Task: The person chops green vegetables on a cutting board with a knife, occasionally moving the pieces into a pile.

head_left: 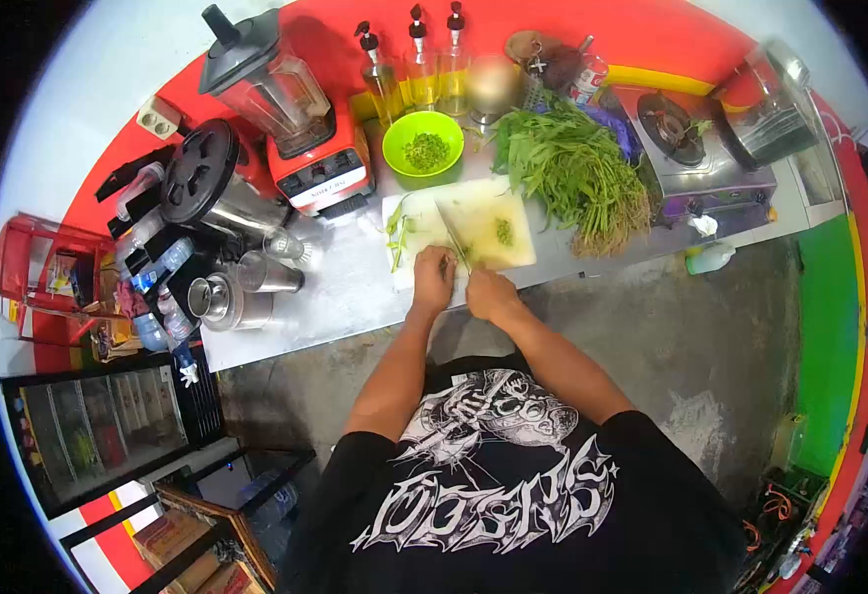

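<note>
On a white cutting board (424, 208), my right hand (491, 295) is closed around the handle of a kitchen knife (451, 228), its blade pointing away from me. My left hand (435, 278) rests at the board's near edge, left of the blade, with fingers curled together; what they hold is hidden. Green stalks (397, 238) lie along the board's left side. To the right of the knife sits a small pile of chopped greens (504, 232). Behind the board stands a lime-green bowl (394, 153) containing more chopped greens (426, 151).
A large leafy bunch with roots (577, 173) lies right of the board, near a gas stove (711, 178). A red-based blender (320, 173), pump bottles (421, 74), metal cups (270, 272) and a lidded steel container (221, 198) stand on the metal counter (340, 297).
</note>
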A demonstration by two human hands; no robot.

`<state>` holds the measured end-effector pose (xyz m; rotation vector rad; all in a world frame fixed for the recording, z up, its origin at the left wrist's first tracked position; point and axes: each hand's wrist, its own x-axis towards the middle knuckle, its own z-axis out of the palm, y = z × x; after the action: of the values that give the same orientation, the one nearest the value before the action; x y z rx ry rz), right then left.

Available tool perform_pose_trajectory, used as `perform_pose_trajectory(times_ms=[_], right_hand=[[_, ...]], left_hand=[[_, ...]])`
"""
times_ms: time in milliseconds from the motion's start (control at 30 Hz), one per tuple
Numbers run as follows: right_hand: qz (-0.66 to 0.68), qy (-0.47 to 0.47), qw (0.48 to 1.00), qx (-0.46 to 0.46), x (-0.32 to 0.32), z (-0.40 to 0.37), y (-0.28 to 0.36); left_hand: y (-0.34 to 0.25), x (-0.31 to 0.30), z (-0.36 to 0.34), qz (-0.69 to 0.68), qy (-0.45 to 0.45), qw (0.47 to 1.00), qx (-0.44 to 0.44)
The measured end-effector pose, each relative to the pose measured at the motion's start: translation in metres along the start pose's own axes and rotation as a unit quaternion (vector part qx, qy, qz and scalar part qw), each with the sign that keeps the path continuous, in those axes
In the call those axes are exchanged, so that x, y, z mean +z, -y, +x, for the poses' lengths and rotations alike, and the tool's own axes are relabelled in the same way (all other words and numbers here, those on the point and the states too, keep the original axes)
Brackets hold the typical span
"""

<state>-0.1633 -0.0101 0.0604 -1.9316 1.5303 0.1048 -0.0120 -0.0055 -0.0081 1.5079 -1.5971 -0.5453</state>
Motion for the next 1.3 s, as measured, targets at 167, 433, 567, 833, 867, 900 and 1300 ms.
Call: perform_pose_trajectory(times_ms=[167,433,567,833,867,900,1300], right_hand=[[0.003,-0.031,0.999,0.017,0.026,0.002,-0.008],[-0.008,0.032,0.999,0.010,-0.010,-0.003,0.005],[0.042,-0.034,0.998,0.026,0.019,0.001,0.000],[-0.038,-0.005,0.999,0.015,-0.001,0.002,0.012],[-0.038,0.015,0.998,0.044,0.000,-0.004,0.017],[-0.038,0.018,0.998,0.050,0.009,-0.006,0.016],[0.020,-0.032,0.993,0.116,0.033,-0.014,0.020]], left_hand=[[-0.002,0.001,0.001,0.006,-0.018,1.000,0.004],[0.001,-0.007,-0.002,-0.013,-0.008,1.000,-0.005],[0.005,-0.009,0.005,-0.046,0.028,0.997,-0.055],[0.010,-0.008,0.014,-0.009,0.062,0.997,-0.046],[0.015,-0.006,0.014,0.002,0.071,0.997,-0.033],[0.010,-0.009,0.014,-0.003,0.076,0.996,-0.035],[0.013,-0.015,0.017,-0.030,0.095,0.995,0.018]])
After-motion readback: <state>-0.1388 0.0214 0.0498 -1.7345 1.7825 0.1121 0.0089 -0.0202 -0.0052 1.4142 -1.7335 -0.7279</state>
